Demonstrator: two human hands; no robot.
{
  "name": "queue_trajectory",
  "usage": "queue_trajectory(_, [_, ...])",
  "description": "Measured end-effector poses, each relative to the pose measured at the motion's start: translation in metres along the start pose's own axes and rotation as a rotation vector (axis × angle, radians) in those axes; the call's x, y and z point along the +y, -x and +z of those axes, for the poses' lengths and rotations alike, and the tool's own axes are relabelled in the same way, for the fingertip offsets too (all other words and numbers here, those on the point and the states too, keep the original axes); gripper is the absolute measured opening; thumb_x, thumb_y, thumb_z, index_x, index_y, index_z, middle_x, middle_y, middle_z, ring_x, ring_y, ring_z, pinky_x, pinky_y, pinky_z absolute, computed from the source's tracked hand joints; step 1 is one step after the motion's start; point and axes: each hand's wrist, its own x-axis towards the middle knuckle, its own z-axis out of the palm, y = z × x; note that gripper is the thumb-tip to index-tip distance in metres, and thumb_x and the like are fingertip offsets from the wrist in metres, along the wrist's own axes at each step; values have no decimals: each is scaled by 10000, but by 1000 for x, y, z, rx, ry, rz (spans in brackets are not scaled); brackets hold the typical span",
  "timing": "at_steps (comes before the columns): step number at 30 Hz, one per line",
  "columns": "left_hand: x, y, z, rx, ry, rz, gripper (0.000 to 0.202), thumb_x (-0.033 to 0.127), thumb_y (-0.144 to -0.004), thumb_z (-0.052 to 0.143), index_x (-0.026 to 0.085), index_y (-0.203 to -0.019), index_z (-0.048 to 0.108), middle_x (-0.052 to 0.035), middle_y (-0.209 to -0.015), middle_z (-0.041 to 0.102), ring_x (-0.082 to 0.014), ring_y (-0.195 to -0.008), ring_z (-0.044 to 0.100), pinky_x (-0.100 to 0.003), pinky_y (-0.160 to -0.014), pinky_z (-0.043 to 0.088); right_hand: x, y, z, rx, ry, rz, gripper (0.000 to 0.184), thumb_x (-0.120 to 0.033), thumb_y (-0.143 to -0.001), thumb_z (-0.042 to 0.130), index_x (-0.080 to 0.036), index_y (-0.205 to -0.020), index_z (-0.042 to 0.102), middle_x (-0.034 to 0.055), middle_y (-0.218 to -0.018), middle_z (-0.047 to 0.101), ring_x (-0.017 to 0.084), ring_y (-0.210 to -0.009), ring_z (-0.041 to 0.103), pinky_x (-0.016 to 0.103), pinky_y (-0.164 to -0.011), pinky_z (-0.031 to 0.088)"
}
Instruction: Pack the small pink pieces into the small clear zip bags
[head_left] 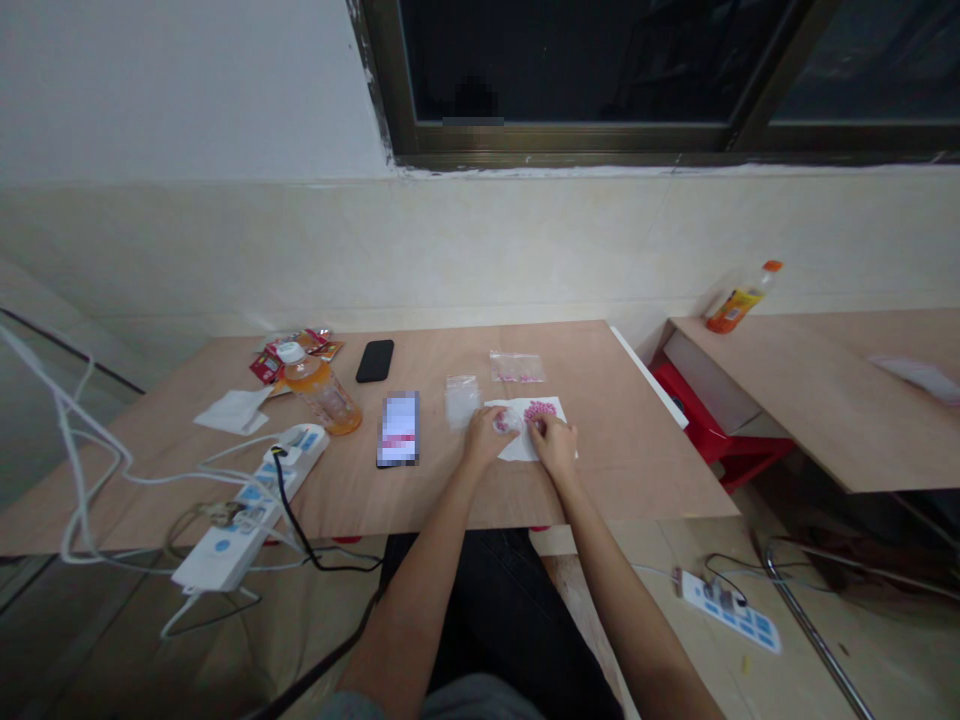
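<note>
My left hand is closed on a small clear plastic bag with some pink bits showing in it. A white sheet of paper lies under both hands. On its right part sits a cluster of small pink pieces, too small to name exactly. My right hand touches the near edge of this cluster with its fingers pinched together; whatever they hold is hidden. Behind the paper lies a clear zip bag with a few pink bits. Another clear zip bag rests left of the paper.
Left of my hands are a lit phone, a black phone, an orange drink bottle, snack wrappers and tissue. A power strip with cables overhangs the front edge. Another bottle stands on the right table.
</note>
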Motion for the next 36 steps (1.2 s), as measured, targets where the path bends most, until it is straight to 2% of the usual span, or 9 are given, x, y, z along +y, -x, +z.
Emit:
queue_trajectory(5, [0,0,1,10,-8,6,473,276,-635,809,193,-1074,651,-51,-966,677,-215,-921,604,-349,-846,488,1,-1,-3,41,-130,-20,277,-347,-896,452,-185,-883,676,32,-746,662,192,-729,576,300,-731,328])
queue_trajectory(14, [-3,-1,2,12,-10,13,443,248,-653,791,176,-1066,648,-55,-959,680,-214,-921,602,-353,-847,488,0,-1,0,-67,-234,-225,255,-346,-928,453,-186,-926,652,47,-830,676,171,-715,581,282,-729,396])
queue_trajectory(18, [0,-1,1,12,1,-4,420,237,-683,768,190,-1080,641,-63,-1014,677,-220,-962,602,-351,-865,485,0,-1,0,-106,-195,-246,258,-337,-940,434,-202,-984,650,52,-913,686,175,-785,592,288,-769,393])
queue_trajectory(21, [5,0,-2,13,-28,14,403,212,-694,753,206,-1080,638,-61,-1047,669,-228,-1004,584,-360,-901,464,0,-2,0,-116,-160,-263,224,-334,-923,474,-211,-973,655,42,-881,686,173,-781,594,283,-763,390])
queue_trajectory(26, [12,3,-6,101,-146,-17,459,319,-632,822,261,-1048,637,-71,-1164,620,-294,-1146,507,-435,-983,383,3,-3,1,-80,-222,-238,204,-312,-900,486,-197,-893,655,42,-862,692,166,-740,598,273,-722,412])
queue_trajectory(29, [12,3,-5,79,-30,-38,455,361,-656,805,238,-1046,605,-59,-1053,659,-240,-1017,587,-377,-908,430,8,-4,5,-59,-378,-152,234,-341,-894,470,-183,-900,643,57,-856,689,177,-723,599,280,-696,438])
queue_trajectory(31, [9,2,-3,41,108,-75,326,371,-746,724,216,-1004,600,-31,-899,675,-180,-837,627,-305,-782,467,11,-5,8,-47,-477,-95,250,-362,-888,463,-180,-923,631,69,-879,688,187,-751,608,290,-705,456])
queue_trajectory(33, [7,0,-3,9,213,-118,189,366,-829,620,204,-926,609,-1,-752,652,-144,-688,612,-256,-664,461,14,-6,11,-28,-546,-62,261,-373,-880,462,-177,-949,619,75,-901,687,191,-787,617,299,-728,467])
queue_trajectory(36, [5,0,-2,-23,261,-140,174,342,-862,549,194,-804,617,18,-652,616,-128,-612,583,-230,-603,437,16,-7,12,-4,-589,-44,280,-375,-867,474,-171,-1006,605,79,-918,687,190,-806,619,302,-734,470])
